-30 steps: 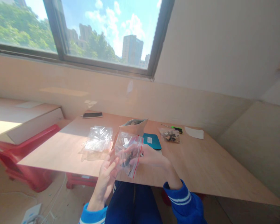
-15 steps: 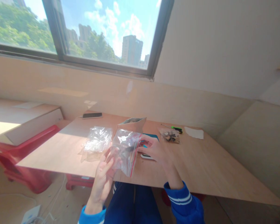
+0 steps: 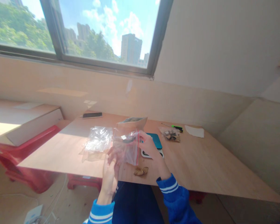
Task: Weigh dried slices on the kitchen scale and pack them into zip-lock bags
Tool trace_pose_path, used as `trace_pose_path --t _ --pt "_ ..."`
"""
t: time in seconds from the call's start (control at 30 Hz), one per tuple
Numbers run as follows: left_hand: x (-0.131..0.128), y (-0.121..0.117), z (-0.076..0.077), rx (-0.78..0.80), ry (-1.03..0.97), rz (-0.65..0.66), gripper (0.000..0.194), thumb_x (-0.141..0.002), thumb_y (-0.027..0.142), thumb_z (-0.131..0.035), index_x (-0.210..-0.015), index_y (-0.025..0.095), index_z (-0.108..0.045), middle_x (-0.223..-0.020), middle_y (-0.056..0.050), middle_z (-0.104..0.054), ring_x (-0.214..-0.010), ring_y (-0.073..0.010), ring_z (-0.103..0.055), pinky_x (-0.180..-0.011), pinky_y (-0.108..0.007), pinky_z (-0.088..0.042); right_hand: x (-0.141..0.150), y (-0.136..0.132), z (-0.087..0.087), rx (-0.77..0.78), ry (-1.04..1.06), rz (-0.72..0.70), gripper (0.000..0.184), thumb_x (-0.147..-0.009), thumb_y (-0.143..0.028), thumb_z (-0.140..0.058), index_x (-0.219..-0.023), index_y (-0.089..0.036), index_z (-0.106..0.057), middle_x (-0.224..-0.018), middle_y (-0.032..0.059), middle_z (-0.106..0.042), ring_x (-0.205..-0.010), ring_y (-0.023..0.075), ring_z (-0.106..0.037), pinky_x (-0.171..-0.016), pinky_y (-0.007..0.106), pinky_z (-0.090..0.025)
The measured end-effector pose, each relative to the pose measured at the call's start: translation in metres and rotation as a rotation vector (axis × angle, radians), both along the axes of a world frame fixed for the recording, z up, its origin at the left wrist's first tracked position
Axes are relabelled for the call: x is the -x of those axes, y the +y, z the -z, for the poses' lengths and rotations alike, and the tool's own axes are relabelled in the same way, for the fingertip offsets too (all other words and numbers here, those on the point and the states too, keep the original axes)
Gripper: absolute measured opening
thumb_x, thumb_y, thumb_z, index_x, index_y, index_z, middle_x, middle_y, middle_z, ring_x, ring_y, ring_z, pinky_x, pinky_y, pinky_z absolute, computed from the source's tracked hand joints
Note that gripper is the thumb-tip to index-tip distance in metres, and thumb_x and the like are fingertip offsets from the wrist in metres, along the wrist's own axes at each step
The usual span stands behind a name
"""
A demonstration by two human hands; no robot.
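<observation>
Plastic red-edged bag [image 3: 130, 154] is held between both hands [image 3: 110, 171].

This looks like a small, plain workroom, though whether it belongs to a home or a business is hard to tell. The bare wooden worktop [image 3: 207, 168] stands by a pale wall [image 3: 212, 46] below a wide window [image 3: 107, 18], with trees [image 3: 93, 45] and a tower block [image 3: 131, 48] outside. What looks like a small teal scale [image 3: 156, 140], a red-edged zip bag [image 3: 132, 154], an open paper pouch [image 3: 130, 125] and a screwdriver [image 3: 176, 128] suggest a packing bench. A second table [image 3: 21, 116], red plastic seating [image 3: 32, 161] and a loose cable [image 3: 58, 196] keep the furnishing basic
</observation>
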State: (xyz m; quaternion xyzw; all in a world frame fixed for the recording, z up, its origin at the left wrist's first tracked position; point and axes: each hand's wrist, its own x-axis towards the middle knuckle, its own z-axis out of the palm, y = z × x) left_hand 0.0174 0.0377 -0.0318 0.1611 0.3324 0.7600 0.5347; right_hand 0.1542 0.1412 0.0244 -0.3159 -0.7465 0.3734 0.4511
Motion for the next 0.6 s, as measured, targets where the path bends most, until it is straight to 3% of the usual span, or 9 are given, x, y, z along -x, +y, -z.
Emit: trace_pose_path --t 0.13,0.3,0.4,0.6 --pt "0.017 -0.002 0.001 0.011 -0.004 -0.092 0.038 -0.07 0.022 -0.075 -0.106 0.023 -0.065 -0.099 -0.001 -0.071 -0.08 -0.0115 -0.068 -0.075 -0.02 -0.055 -0.035 -0.005 -0.035 -0.075 -0.208 0.028 0.015 -0.077 -0.029 -0.07 -0.09 -0.022 -0.071 -0.091 0.0021 -0.07 -0.082 0.0164 -0.062 -0.077 0.031 -0.049" --pt "0.046 -0.01 -0.005 0.026 -0.065 -0.222 0.038 -0.066 0.018 -0.075 -0.103 0.024 -0.067 -0.088 0.004 -0.07 -0.07 -0.0066 -0.064 -0.065 -0.013 -0.053 -0.051 0.01 -0.072 -0.182 -0.121 0.229 0.022 -0.079 -0.035 -0.068 -0.096 -0.021 -0.07 -0.094 0.0042 -0.07 -0.08 0.0171 -0.062 -0.073 0.031 -0.049" --pt "0.059 -0.012 -0.006 0.027 -0.071 -0.291 0.033 -0.066 0.015 -0.072 -0.098 0.023 -0.069 -0.091 0.004 -0.069 -0.072 -0.0065 -0.063 -0.065 -0.013 -0.052 -0.035 0.026 -0.081 -0.339 -0.13 0.316 0.022 -0.081 -0.034 -0.067 -0.099 -0.022 -0.071 -0.091 0.0037 -0.067 -0.079 0.0172 -0.06 -0.074 0.032 -0.049" --pt "0.066 -0.013 -0.009 0.075 -0.089 -0.342 0.024 -0.07 0.017 -0.068 -0.094 0.021 -0.069 -0.093 0.002 -0.07 -0.073 -0.008 -0.062 -0.066 -0.016 -0.051 -0.017 0.033 -0.077 -0.517 -0.329 0.233 0.021 -0.09 -0.03 -0.057 -0.106 -0.027 -0.071 -0.102 0.0046 -0.065 -0.105 0.0212 -0.054 -0.096 0.039 -0.042"
